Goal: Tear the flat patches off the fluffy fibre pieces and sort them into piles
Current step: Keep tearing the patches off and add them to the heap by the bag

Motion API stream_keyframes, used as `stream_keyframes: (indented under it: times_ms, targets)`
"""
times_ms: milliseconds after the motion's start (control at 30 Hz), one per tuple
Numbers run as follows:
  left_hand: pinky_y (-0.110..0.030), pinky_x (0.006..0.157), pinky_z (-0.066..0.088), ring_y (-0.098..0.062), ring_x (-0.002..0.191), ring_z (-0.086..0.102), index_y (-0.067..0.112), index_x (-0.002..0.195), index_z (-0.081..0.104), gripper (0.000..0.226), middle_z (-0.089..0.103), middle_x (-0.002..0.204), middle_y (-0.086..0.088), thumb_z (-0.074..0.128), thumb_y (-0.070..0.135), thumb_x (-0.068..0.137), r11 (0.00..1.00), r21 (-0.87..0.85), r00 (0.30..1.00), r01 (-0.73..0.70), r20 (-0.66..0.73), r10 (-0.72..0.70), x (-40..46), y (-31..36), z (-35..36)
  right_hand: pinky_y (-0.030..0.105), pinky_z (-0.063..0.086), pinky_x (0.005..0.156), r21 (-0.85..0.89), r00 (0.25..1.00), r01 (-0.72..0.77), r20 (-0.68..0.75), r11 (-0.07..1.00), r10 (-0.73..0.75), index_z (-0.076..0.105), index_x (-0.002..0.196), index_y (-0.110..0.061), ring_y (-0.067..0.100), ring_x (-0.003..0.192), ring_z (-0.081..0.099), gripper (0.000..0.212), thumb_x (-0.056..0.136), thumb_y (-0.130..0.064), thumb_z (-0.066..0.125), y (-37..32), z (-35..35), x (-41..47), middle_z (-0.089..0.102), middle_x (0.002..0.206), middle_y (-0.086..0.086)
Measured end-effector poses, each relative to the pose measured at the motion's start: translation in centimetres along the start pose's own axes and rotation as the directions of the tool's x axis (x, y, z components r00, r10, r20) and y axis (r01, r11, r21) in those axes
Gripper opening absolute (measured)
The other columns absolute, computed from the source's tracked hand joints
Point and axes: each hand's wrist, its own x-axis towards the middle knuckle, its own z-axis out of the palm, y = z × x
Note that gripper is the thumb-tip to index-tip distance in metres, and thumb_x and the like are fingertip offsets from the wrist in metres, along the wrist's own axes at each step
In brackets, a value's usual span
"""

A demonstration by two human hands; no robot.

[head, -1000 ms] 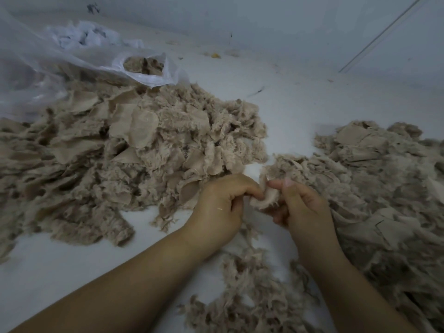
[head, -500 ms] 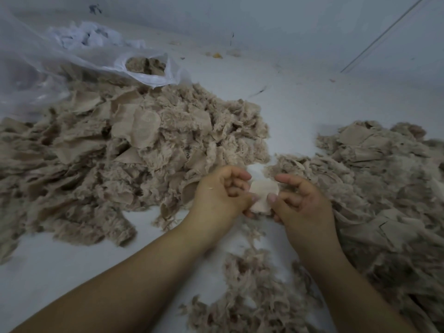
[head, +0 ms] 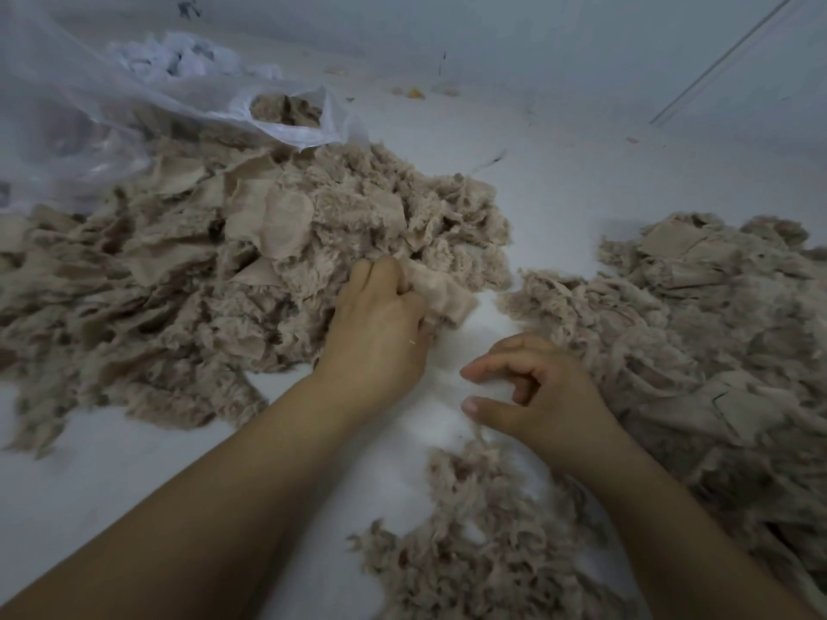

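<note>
A big heap of beige fluffy fibre pieces with flat patches (head: 232, 261) fills the left half of the white surface. My left hand (head: 380, 324) reaches into its right edge and grips a pale fibre piece (head: 441, 290). My right hand (head: 532, 387) hovers low over the bare white surface, fingers loosely curled, holding nothing. A second heap of fibre and flat patches (head: 698, 333) lies at the right. A small pile of loose fluff (head: 483, 539) sits near the front between my forearms.
A clear plastic bag (head: 286, 123) with more fibre inside lies at the back left, behind the big heap. White crumpled material (head: 188, 55) sits further back. A white wall (head: 581, 47) bounds the far side. A strip of white surface (head: 550, 172) separates the heaps.
Both hands held a small pale piece together between the heaps. Now they have parted: my left hand moved up into the left heap and took a piece, my right hand dropped lower, empty.
</note>
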Motion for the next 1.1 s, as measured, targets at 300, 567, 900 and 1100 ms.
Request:
stream_keyframes:
  times_ms: [300, 567, 900, 1100]
  targets:
    - [-0.019, 0.047, 0.037, -0.001, 0.048, 0.047, 0.02, 0.077, 0.069, 0.05, 0.057, 0.056, 0.013, 0.078, 0.066, 0.06, 0.876, -0.33, 0.514, 0.351, 0.85, 0.115, -1.2, 2.8, -4.5, 0.006, 0.042, 0.067, -0.092, 0.998, 0.045, -0.027, 0.995, -0.048, 0.077, 0.074, -0.029, -0.006, 0.077, 0.06, 0.038, 0.075, 0.009, 0.072, -0.1, 0.1, 0.0, 0.069, 0.085, -0.012]
    - [-0.023, 0.051, 0.047, -0.007, 0.057, 0.057, 0.013, 0.07, 0.07, 0.009, 0.064, 0.062, 0.004, 0.07, 0.01, 0.079, 0.931, -0.292, 0.744, 0.219, 0.668, 0.035, -1.6, 2.7, -2.9, 0.008, 0.041, 0.055, -0.089, 0.993, 0.063, 0.103, 0.994, -0.053, 0.07, 0.059, -0.041, 0.0, 0.06, 0.061, 0.017, 0.065, -0.031, 0.057, -1.0, 0.2, -0.3, 0.069, 0.066, -0.018]
    - [-0.024, 0.059, 0.05, -0.002, 0.062, 0.056, 0.019, 0.08, 0.067, 0.018, 0.064, 0.073, 0.009, 0.08, 0.031, 0.078, 0.78, -0.503, 0.804, 0.372, 0.594, 0.0, -0.8, 1.7, -1.9, 0.033, 0.048, 0.052, -0.054, 0.996, 0.058, 0.077, 0.997, -0.054, 0.07, 0.078, -0.044, 0.015, 0.054, 0.055, 0.015, 0.071, -0.044, 0.056, -0.5, 0.1, 0.1, 0.065, 0.065, -0.014]
    - [-0.035, 0.078, 0.049, -0.011, 0.088, 0.054, 0.018, 0.084, 0.066, 0.023, 0.056, 0.097, 0.005, 0.083, 0.028, 0.072, 0.927, -0.374, 0.595, 0.024, 0.751, 0.287, -1.1, 1.3, -3.0, 0.016, 0.041, 0.06, -0.104, 0.991, 0.082, 0.109, 0.991, -0.071, 0.068, 0.073, -0.041, 0.005, 0.064, 0.051, 0.029, 0.07, -0.012, 0.073, 0.1, 0.0, -0.1, 0.067, 0.076, -0.025]
